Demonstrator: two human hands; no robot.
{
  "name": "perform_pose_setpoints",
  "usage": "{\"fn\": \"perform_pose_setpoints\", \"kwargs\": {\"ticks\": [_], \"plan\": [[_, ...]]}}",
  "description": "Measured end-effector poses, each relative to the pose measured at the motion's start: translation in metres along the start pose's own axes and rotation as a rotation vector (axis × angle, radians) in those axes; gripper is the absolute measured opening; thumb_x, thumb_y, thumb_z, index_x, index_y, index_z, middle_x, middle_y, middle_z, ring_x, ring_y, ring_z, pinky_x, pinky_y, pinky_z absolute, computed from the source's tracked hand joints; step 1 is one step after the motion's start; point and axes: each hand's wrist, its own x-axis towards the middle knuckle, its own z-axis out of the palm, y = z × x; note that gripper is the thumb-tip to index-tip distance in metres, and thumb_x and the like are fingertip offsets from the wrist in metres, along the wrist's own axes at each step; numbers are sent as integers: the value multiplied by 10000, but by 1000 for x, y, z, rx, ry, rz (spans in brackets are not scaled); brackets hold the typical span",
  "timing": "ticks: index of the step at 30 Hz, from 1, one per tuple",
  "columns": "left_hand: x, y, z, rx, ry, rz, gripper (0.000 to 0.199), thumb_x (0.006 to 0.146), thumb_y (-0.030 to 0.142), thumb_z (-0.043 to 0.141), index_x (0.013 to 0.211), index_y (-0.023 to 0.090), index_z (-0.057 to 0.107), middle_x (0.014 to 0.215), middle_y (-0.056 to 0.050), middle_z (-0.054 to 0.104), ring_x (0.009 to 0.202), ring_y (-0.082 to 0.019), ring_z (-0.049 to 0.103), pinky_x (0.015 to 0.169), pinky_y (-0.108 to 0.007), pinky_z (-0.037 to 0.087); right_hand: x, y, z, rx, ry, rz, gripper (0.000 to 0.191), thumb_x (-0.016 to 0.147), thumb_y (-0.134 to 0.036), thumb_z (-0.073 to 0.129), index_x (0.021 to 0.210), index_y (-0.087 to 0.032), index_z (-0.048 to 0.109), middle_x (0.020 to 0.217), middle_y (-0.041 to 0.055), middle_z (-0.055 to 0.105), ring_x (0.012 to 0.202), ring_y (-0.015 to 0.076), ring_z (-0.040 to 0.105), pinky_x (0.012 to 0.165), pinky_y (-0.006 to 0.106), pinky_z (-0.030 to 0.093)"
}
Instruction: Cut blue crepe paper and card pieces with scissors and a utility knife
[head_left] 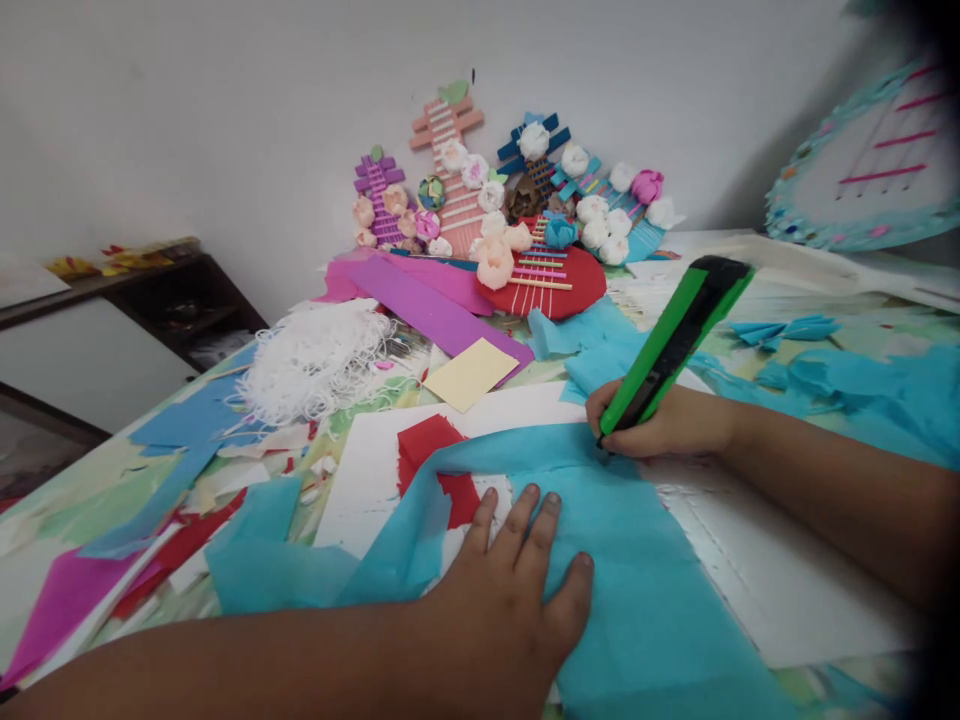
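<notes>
A green and black utility knife (667,345) is gripped in my right hand (664,420), its lower end down at the turquoise crepe paper (637,560). The blade itself is too small to make out. My left hand (510,590) lies flat on the same paper with the fingers spread. Under the crepe paper is a white board (787,580), scored with cut marks along its right part. A folded strip of the paper runs from the knife toward the left, over a red piece of paper (424,450).
White string (315,360) lies in a tangled heap at the left. A purple strip (435,300) and a cream card (472,375) lie beyond the board. Decorated guitar-shaped crafts (461,185) lean against the wall. Turquoise scraps (862,390) lie at the right, a dark cabinet (150,310) stands left.
</notes>
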Motion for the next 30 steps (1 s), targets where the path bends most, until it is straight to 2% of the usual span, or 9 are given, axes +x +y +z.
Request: {"fn": "perform_pose_setpoints", "kwargs": {"ticks": [8, 12, 15, 20, 25, 30], "plan": [[-1, -2, 2, 7, 20, 17, 635, 752, 416, 475, 1293, 143, 286, 1341, -267, 190, 1222, -440, 127, 874, -654, 168, 0, -2, 2, -22, 83, -15, 101, 602, -220, 554, 688, -171, 535, 570, -44, 519, 500, 80, 469, 470, 202, 383], [-1, -4, -2, -24, -6, 54, 627, 765, 422, 449, 1293, 124, 293, 1336, -274, 194, 1217, -445, 137, 864, -655, 188, 0, -1, 1, -8, 55, -24, 101, 605, -218, 549, 689, -165, 532, 580, -38, 519, 518, 81, 461, 476, 201, 377], [0, -5, -2, -30, -23, 34, 623, 770, 429, 440, 1294, 125, 296, 1347, -259, 185, 1220, -443, 133, 862, -661, 181, -1, -3, 0, -1, 47, -55, 95, 612, -183, 538, 699, -147, 530, 600, -24, 516, 552, 82, 458, 505, 202, 380], [0, -6, 2, -18, 3, 60, 608, 777, 390, 436, 1299, 121, 282, 1343, -265, 184, 1218, -451, 126, 849, -670, 187, -2, -6, 0, 45, 79, -28, 81, 621, -190, 536, 684, -144, 519, 553, -33, 489, 491, 71, 424, 448, 198, 346], [0, -5, 2, -17, 10, 55, 592, 779, 390, 428, 1291, 124, 300, 1329, -280, 208, 1208, -461, 140, 837, -676, 191, -1, -4, 1, 10, 75, -45, 82, 608, -163, 536, 686, -140, 531, 594, -25, 516, 557, 84, 458, 508, 197, 371], [1, -5, -2, -26, -33, 59, 586, 786, 372, 415, 1299, 123, 282, 1329, -286, 203, 1210, -460, 131, 836, -675, 191, -1, -4, -1, 16, 51, -42, 76, 621, -169, 535, 690, -140, 523, 578, -28, 501, 537, 77, 440, 493, 199, 363]]}}
